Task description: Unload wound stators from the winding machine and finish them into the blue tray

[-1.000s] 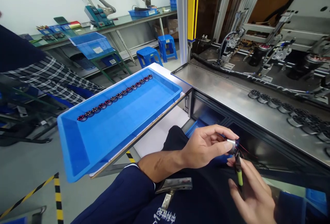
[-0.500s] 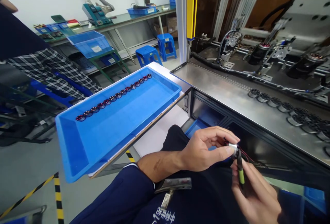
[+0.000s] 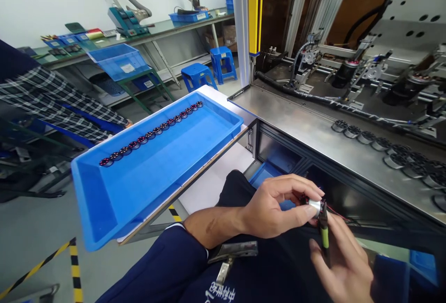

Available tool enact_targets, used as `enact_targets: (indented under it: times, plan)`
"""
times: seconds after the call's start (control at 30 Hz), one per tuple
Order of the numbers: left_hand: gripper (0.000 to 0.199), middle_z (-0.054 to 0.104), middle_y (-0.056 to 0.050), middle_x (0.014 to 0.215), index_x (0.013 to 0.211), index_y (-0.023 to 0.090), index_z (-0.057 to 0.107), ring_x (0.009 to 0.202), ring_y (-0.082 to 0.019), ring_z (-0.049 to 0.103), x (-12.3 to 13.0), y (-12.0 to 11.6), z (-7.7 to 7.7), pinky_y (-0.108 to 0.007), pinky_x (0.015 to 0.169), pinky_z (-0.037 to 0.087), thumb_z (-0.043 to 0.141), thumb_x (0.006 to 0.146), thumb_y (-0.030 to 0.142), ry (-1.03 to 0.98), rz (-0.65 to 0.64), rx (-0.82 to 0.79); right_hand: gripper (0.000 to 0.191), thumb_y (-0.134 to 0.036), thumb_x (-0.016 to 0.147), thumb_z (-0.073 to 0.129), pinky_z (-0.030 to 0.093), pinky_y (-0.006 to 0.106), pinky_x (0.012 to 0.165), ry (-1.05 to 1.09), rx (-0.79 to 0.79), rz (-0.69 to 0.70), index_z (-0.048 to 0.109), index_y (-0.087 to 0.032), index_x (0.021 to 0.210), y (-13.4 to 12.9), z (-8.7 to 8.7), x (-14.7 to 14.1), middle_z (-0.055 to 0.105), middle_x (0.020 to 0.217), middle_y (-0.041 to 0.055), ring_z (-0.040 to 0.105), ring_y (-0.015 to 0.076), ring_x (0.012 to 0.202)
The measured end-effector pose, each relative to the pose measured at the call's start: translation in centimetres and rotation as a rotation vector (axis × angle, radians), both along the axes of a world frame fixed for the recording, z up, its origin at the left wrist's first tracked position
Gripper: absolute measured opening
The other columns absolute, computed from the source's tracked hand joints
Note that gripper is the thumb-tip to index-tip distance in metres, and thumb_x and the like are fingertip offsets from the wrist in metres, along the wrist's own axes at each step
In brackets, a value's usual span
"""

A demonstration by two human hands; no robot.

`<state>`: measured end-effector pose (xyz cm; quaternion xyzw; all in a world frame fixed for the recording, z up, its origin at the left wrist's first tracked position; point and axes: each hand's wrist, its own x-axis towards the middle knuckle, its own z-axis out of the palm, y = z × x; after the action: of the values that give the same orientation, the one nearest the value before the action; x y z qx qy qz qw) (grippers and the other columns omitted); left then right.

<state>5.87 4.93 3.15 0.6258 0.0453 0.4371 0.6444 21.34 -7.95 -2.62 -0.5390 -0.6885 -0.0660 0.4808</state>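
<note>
My left hand [image 3: 275, 205] pinches a small silver, round motor part [image 3: 314, 204] between thumb and fingers, above my lap. Thin red wires trail from its right side. Just below and right of it, my right hand [image 3: 343, 259] holds a tool with black and yellow-green handles [image 3: 324, 235], its dark tip against the part's dark end. Some fingers of my right hand are hidden behind the tool. To the left, a blue tray [image 3: 156, 187] carries a diagonal row of several small red-and-black round parts [image 3: 149, 135].
Several black-and-silver round parts [image 3: 365, 136] stand on the metal ledge [image 3: 278, 112] at right, before a machine with black fixtures [image 3: 344, 74]. Blue stools [image 3: 223, 63] and a workbench [image 3: 160, 31] are behind. Someone in plaid trousers [image 3: 59, 98] is at the left.
The right thumb has shifted away from the tool's handle, and the tool tip has tilted slightly against the part. The person at left has moved further left. The view has shifted slightly.
</note>
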Motion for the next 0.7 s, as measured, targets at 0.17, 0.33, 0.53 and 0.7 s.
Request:
enact_targets:
  times: [0.17,0.33,0.53,0.7]
  plan:
    - [0.014,0.072,-0.015,0.112,0.096,0.014,0.072,0.095,-0.019,0.071,-0.1,0.1,-0.3,-0.029,0.078,0.061,0.071,0.086,0.023,0.020,0.020,0.038,0.070,-0.006,0.086,0.064,0.057,0.033,0.096,0.019,0.002,0.013,0.048,-0.024,0.151,0.0,0.0,0.0,0.067,0.124,0.0098,0.067,0.0226,0.112]
    - [0.014,0.074,-0.015,0.109,0.097,0.012,0.073,0.096,-0.019,0.072,0.0,0.2,-0.6,-0.026,0.076,0.061,0.071,0.086,0.021,-0.014,0.065,0.123,0.068,-0.005,0.087,0.064,0.057,0.025,0.093,-0.013,-0.001,-0.023,0.049,-0.026,0.150,-0.4,0.4,-0.1,0.070,0.116,0.0075,0.071,0.0180,0.102]
    - [0.014,0.072,-0.016,0.115,0.096,0.012,0.072,0.089,-0.016,0.073,0.1,1.5,-0.7,-0.024,0.074,0.062,0.075,0.086,0.021,-0.070,0.114,0.359,0.061,-0.016,0.091,0.066,0.060,0.020,0.085,0.193,-0.117,-0.091,0.052,-0.032,0.148,-1.0,0.5,0.4,0.075,0.111,0.0020,0.075,0.0146,0.084]
    - [0.031,0.062,-0.021,0.131,0.112,0.011,0.065,0.107,-0.020,0.072,0.3,3.2,-1.4,-0.029,0.093,0.063,0.076,0.083,0.014,-0.209,0.297,0.898,0.053,-0.026,0.091,0.068,0.064,0.024,0.078,0.352,-0.253,-0.053,0.058,-0.028,0.143,-2.8,0.5,1.3,0.077,0.107,0.0027,0.076,0.0192,0.082]
